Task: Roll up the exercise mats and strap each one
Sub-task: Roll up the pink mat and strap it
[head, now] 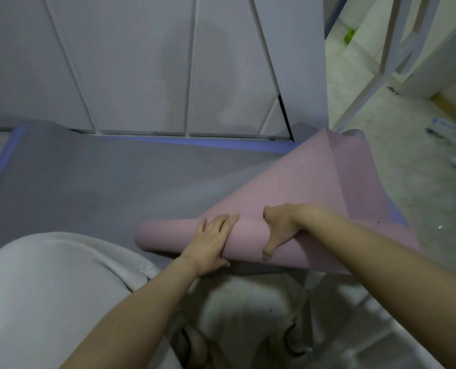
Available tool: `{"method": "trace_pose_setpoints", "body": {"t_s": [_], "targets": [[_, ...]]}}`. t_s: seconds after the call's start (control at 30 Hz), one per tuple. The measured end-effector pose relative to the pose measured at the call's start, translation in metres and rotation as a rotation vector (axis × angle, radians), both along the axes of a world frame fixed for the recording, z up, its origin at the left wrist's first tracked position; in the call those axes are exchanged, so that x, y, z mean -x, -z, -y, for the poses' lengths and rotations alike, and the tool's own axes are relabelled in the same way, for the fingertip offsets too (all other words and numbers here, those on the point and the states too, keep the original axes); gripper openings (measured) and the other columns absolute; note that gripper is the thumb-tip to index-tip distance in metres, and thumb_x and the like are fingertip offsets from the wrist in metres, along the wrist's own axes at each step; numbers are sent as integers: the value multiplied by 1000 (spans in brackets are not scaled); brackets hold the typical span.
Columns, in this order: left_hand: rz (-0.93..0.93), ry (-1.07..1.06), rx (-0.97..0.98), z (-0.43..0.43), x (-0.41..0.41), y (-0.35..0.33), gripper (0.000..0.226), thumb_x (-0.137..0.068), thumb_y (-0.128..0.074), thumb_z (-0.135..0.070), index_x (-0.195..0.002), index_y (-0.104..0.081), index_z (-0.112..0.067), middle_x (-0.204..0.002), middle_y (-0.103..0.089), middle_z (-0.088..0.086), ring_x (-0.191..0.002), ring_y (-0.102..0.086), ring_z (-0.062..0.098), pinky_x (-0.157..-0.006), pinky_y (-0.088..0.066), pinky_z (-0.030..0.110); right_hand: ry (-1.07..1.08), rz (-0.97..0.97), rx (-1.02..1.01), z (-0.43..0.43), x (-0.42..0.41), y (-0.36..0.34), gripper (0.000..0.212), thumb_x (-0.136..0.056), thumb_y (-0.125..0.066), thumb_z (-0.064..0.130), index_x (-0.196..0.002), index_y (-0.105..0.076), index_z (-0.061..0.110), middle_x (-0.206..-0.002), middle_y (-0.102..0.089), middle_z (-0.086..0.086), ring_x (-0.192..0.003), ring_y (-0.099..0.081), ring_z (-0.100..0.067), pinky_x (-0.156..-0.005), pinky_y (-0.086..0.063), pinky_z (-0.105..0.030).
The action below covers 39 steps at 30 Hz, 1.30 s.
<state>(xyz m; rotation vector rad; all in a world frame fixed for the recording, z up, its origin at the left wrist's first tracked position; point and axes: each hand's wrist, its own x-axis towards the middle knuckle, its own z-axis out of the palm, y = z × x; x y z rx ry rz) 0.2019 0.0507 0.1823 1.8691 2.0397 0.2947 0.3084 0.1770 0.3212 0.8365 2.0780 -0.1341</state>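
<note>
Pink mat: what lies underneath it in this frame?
A grey mat with a blue edge lies spread under the pink mat. The part beneath the roll and the raised sheet is covered.

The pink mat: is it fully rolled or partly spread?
Partly rolled: the pink mat has a roll under the left hand; a wide flap rises unrolled.

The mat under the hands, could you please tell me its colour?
The mat is pink, clearest in the head view.
</note>
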Motion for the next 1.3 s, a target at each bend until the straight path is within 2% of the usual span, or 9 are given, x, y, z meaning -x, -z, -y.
{"method": "trace_pose_setpoints", "body": {"t_s": [0.23, 0.37, 0.43, 0.6, 0.73, 0.87, 0.9, 1.03, 1.3], "targets": [[-26, 49, 71, -5, -17, 16, 116, -73, -73, -44, -150, 10, -19, -155, -8, 9, -145, -7, 20, -116, -7, 52, 190, -27, 185, -19, -41, 20, 90, -63, -77, 56, -132, -39, 14, -129, -53, -4, -109, -56, -26, -94, -47, -34], [29, 92, 0, -13, -23, 28, 109, -65, -75, -38, -151, -11, -18, -145, -32, 13, -138, -29, 28, -113, -14, 56, 307, -65, 284, -25, -59, 22, 76, -66, -76, 49, -127, -45, 16, -123, -56, -1, -104, -59, -23, -92, -51, -37], [29, 143, 9, -20, -21, 30, 100, -66, -72, -34, -150, -19, -19, -139, -39, 10, -130, -37, 28, -112, -23, 46, 325, -73, 293, -22, -66, 23, 73, -70, -73, 48, -129, -43, 18, -124, -54, -1, -105, -58, -23, -90, -50, -35], [17, 266, 86, -39, -15, 24, 88, -64, -73, -35, -141, -34, -19, -124, -50, 8, -113, -50, 29, -94, -40, 34, 86, -200, -20, 10, -83, 35, 73, -73, -70, 50, -129, -39, 13, -122, -52, -6, -105, -56, -28, -84, -40, -34], [-20, 354, 128, -62, -26, 10, 87, -64, -75, -42, -138, -33, -24, -122, -53, 6, -111, -53, 28, -91, -43, 33, -115, -407, -643, 43, -96, 66, 35, -46, -74, 18, -80, -69, 11, -66, -59, -7, -56, -56, -23, -70, -38, -34], [-79, 512, 306, -84, -47, 0, 90, -63, -80, -44, -137, -33, -23, -125, -55, 7, -113, -53, 29, -89, -40, 30, -67, -404, -469, 37, -123, 75, 72, -3, -79, 29, -71, -65, 11, -58, -55, -6, -44, -50, -23, -49, -29, -27], [-71, 538, 360, -87, -53, -1, 91, -62, -81, -44, -136, -33, -22, -125, -55, 7, -114, -53, 29, -90, -40, 30, -58, -375, -417, 34, -129, 72, 77, -6, -80, 34, -76, -63, 10, -64, -56, -7, -48, -53, -24, -50, -27, -27], [105, 483, 416, -76, -64, 4, 94, -65, -81, -38, -141, -27, -22, -131, -46, 8, -121, -47, 28, -100, -39, 33, -32, -320, -218, 23, -143, 70, 62, -72, -68, 36, -123, -41, 12, -116, -52, -8, -99, -57, -26, -75, -36, -32], [-21, 243, 136, -11, -57, 35, 100, -79, -67, -38, -151, 0, -20, -155, -13, 5, -144, -12, 19, -115, -14, 39, 219, -201, -1, -2, -135, 65, 85, -64, -78, 54, -128, -38, 15, -123, -58, -9, -110, -56, -29, -84, -40, -30]]}}
